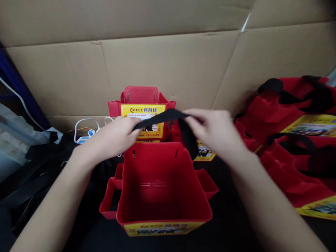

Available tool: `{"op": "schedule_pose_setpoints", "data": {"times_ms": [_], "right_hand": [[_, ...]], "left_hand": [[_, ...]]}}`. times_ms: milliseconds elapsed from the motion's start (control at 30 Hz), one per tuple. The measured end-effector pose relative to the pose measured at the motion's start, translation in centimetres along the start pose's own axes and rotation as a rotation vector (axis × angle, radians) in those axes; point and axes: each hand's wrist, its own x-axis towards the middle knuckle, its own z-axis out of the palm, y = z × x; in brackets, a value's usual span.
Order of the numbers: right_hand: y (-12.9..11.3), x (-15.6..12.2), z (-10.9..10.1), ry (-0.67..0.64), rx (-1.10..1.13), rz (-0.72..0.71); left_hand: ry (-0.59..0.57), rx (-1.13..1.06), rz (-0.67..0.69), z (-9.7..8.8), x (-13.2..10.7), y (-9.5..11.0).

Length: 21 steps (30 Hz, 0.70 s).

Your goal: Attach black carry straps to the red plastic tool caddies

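Note:
A black strap (162, 117) stretches between my two hands, above the back wall of a red plastic box (157, 189). My left hand (115, 134) pinches one part of it near the box's left slot. My right hand (210, 129) pinches the strap farther right, and a loop hangs below those fingers. The box stands upright with its inside facing me. It has two slots in its raised back wall, side pockets, and a yellow label (164, 228) on its front. Whether the strap passes through the left slot I cannot tell.
Behind stands another red box (140, 95) with a yellow label, against a cardboard wall (168, 66). Several red boxes with black straps (294, 157) are stacked at right. Black straps (39, 175) lie at left, near a white cable and power strip (84, 140).

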Motion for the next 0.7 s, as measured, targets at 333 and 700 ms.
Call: {"op": "schedule_pose_setpoints", "data": {"times_ms": [333,700], "right_hand": [[10.2,-0.5,-5.9,-0.019,-0.362,0.374],[-3.8,-2.1,1.6,-0.306,0.256,-0.257]], "left_hand": [[-0.134,-0.156,-0.062,-3.2,-0.9,-4.5],[-0.018,0.076,0.069,1.9,0.6,1.2]]}}
